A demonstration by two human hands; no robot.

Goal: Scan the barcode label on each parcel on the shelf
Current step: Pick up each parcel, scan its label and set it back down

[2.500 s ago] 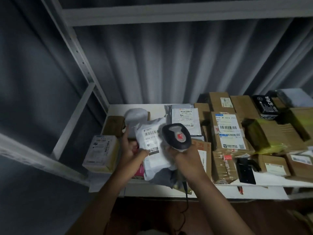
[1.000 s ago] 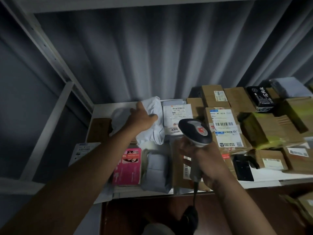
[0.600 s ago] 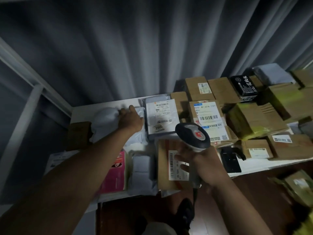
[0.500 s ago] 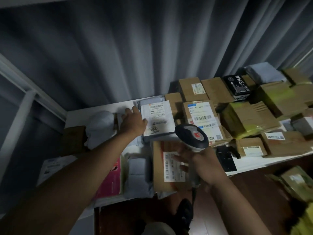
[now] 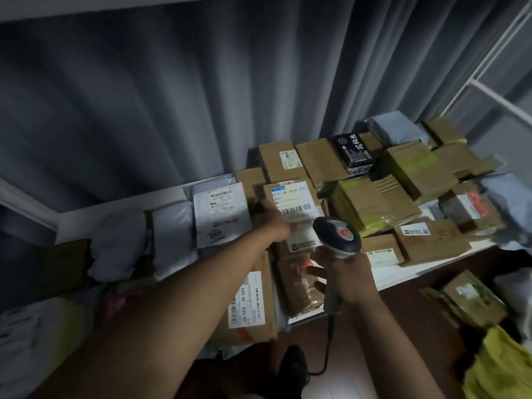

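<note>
Left arm outstretched, left hand [image 5: 273,223] blurred; right hand [image 5: 344,273] gripping, index finger extended.

labelled box [image 5: 290,203] mid-shelf | flat mailer [image 5: 220,216] just left of it | black box [image 5: 353,151] behind it to the right | scanner [image 5: 336,237] just in front of it | long parcel [image 5: 250,300] in front, at the shelf [image 5: 403,276] edge
</note>
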